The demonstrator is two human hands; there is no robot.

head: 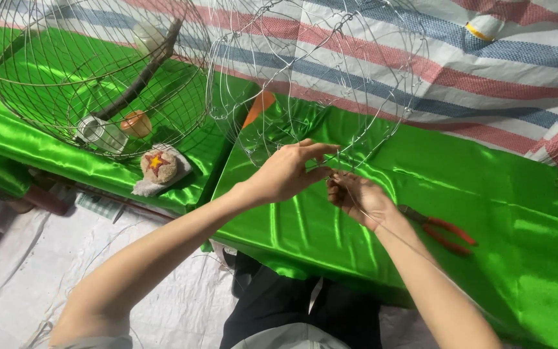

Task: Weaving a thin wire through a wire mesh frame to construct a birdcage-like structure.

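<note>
A thin silver wire cage frame [330,71] stands on the table covered in shiny green cloth [505,207]. My left hand [289,171] grips the frame's lower rim, thumb and fingers pinched on a wire. My right hand [356,197] is just beside it, fingers curled around a thin loose wire at the same spot on the rim. The two hands almost touch. Red-handled pliers [444,232] lie on the cloth just right of my right wrist.
A second, darker round wire cage [66,64] sits on a green-covered table at the left, with small cups and a perch inside. A round stone-like object with a star [158,165] rests on a cloth. A striped tarp [485,64] hangs behind. White sheeting covers the floor.
</note>
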